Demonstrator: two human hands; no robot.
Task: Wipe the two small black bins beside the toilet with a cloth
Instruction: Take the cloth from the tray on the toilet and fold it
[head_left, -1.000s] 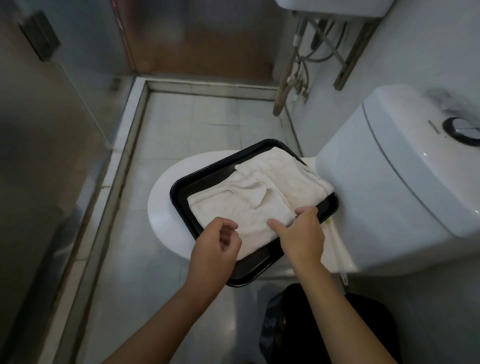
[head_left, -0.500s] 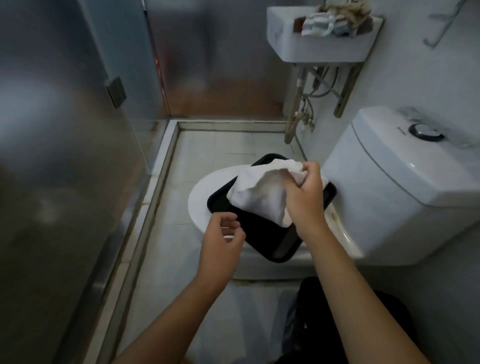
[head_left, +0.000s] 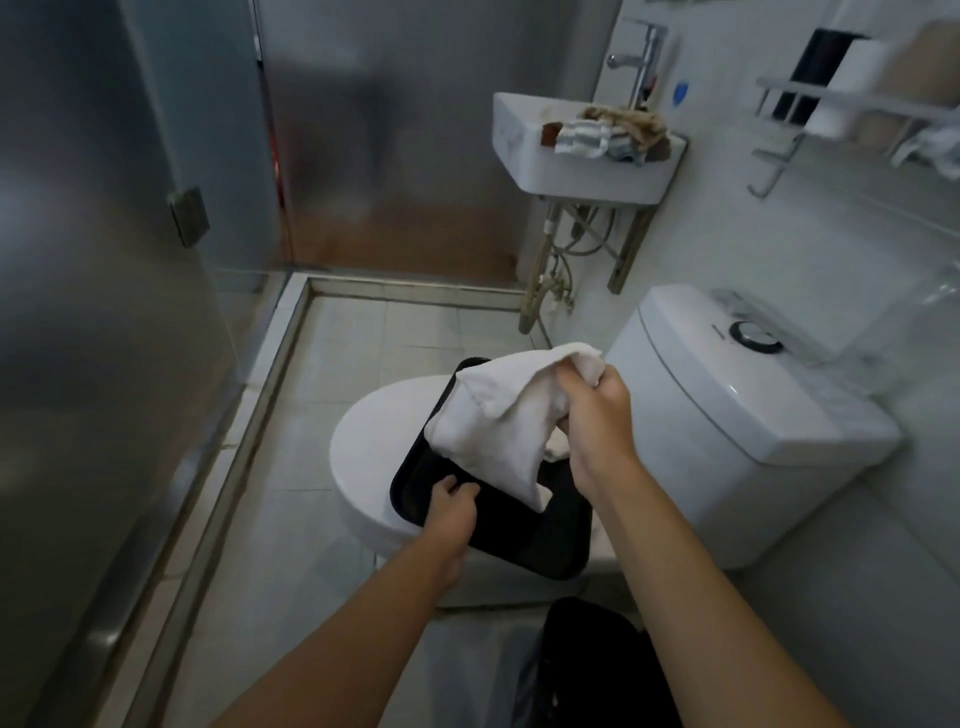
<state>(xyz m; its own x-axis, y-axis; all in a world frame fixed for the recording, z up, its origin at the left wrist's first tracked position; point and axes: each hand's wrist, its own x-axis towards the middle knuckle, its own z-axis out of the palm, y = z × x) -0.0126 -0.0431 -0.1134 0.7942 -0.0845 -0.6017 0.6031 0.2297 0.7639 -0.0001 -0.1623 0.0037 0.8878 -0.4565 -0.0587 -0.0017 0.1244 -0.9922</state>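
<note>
A white cloth (head_left: 498, 415) hangs from my right hand (head_left: 597, 415), which grips its upper edge above a black tray (head_left: 530, 535). The tray lies on the closed white toilet lid (head_left: 374, 447). My left hand (head_left: 452, 514) rests on the tray's near left rim, fingers curled over the edge. A black bin (head_left: 587, 660) with a dark liner shows at the bottom of the view, just in front of the toilet and partly hidden behind my right forearm. I can make out only this one bin.
The white toilet tank (head_left: 727, 415) stands to the right. A small wall sink (head_left: 576, 156) with rags on it hangs at the back, pipes below. A frosted glass partition (head_left: 104, 312) lines the left side. A wire wall shelf (head_left: 857, 104) is at the top right.
My right hand has lifted the cloth off the tray and raised it. My left hand has moved onto the tray's rim. The view has tilted up, showing more of the room.
</note>
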